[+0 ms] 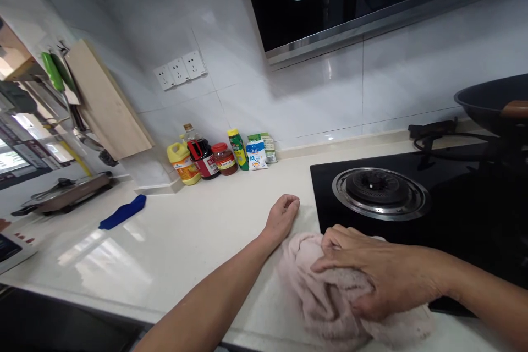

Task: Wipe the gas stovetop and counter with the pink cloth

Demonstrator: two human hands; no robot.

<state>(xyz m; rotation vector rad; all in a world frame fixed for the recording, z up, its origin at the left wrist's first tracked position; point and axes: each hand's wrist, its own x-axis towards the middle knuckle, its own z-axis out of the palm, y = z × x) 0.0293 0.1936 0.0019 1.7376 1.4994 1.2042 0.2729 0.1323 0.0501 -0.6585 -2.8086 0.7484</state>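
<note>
My right hand (371, 267) presses down on a crumpled pale pink cloth (325, 297), its fingers bunched into the fabric. The cloth lies across the front edge where the white counter (231, 214) meets the black gas hob (457, 231); its left side is blurred. My left hand (282, 213) rests on the counter just left of the hob, fingers curled in and no object visible in them. Behind the cloth is a round burner (379, 192) with a steel ring and no grate over it.
Along the wall stand a yellow jug (184, 162), a dark sauce bottle (204, 157), a red-lidded jar (224, 159), a green bottle (238, 149) and seasoning packets (256, 155). A wok (490, 102) sits back right. A blue cloth (124, 213) and lidded electric pan (66, 192) lie left.
</note>
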